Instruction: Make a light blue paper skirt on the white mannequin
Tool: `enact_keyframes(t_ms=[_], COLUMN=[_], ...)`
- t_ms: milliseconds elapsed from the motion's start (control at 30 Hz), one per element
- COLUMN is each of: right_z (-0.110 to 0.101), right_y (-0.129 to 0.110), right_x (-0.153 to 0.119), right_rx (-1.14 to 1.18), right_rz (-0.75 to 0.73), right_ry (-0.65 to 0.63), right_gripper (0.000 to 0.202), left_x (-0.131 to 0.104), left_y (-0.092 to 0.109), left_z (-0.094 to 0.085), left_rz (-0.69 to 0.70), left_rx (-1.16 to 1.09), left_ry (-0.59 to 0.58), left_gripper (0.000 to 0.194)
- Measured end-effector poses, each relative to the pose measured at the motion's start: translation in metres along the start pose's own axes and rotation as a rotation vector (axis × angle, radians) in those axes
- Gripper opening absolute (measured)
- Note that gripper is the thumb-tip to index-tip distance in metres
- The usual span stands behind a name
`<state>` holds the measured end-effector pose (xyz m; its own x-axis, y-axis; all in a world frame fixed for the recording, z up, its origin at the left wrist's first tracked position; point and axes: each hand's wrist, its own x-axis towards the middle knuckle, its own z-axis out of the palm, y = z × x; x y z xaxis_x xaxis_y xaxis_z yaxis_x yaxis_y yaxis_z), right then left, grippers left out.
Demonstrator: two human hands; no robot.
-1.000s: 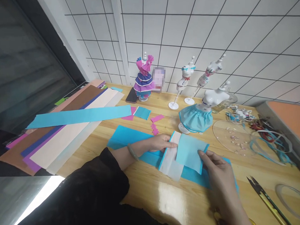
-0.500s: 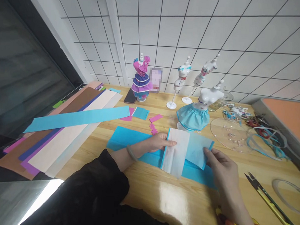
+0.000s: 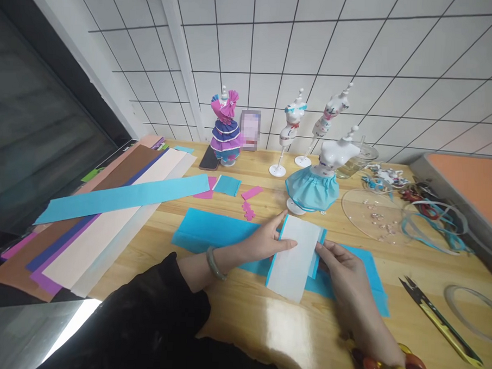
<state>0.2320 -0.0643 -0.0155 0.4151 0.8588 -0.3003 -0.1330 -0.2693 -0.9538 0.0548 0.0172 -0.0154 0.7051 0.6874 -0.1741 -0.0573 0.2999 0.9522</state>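
Between my hands is a white strip of thin sheet with blue edges [image 3: 294,257], paper or fabric, I cannot tell which. My left hand [image 3: 263,242] is closed on its left edge, thumb across the front. A narrower light-blue part shows behind its right side, pinched by my right hand [image 3: 340,265] between thumb and fingers. Below them a larger blue sheet [image 3: 211,226] lies flat on the wooden table [image 3: 232,320]. Just beyond my hands stands a white mini dress form [image 3: 337,153] wearing a light-blue gathered skirt [image 3: 313,187].
Colored strips [image 3: 118,200] overlap at left. Farther back stand a form in a ruffled dress [image 3: 226,134], two more forms and a phone [image 3: 209,158]. Yellow-handled thread snips [image 3: 439,321], a clear ring [image 3: 472,311] and a clear plate [image 3: 369,214] with small beads lie right. Pink scraps [image 3: 248,211] lie mid-table.
My right hand has moved left toward my left hand, bringing the light-blue part mostly behind the white one. More of the blue sheet shows at right. The view has shifted slightly.
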Motion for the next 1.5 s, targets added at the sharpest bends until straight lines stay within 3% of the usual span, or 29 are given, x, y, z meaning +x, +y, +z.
enact_keyframes(t_ms=[100, 300, 1167, 1500], right_z=[0.0010, 0.0043, 0.0079, 0.0098], right_y=[0.0007, 0.0006, 0.0019, -0.0012], right_x=[-0.0005, -0.0014, -0.0010, -0.0033], right_rx=[0.006, 0.018, 0.087, 0.002], right_rz=[-0.001, -0.003, 0.043, -0.011], right_ry=[-0.023, -0.064, -0.135, -0.115], right_gripper=[0.034, 0.033, 0.039, 0.036], left_x=[-0.0013, -0.0012, -0.0001, 0.0010], left_y=[-0.0002, 0.0024, -0.0024, -0.0037], left_z=[0.0011, 0.0014, 0.0044, 0.0055], left_rz=[-0.029, -0.088, -0.141, -0.143], left_rx=[0.025, 0.015, -0.031, -0.001], left_ry=[0.060, 0.056, 0.087, 0.084], left_gripper=[0.081, 0.054, 0.050, 0.046])
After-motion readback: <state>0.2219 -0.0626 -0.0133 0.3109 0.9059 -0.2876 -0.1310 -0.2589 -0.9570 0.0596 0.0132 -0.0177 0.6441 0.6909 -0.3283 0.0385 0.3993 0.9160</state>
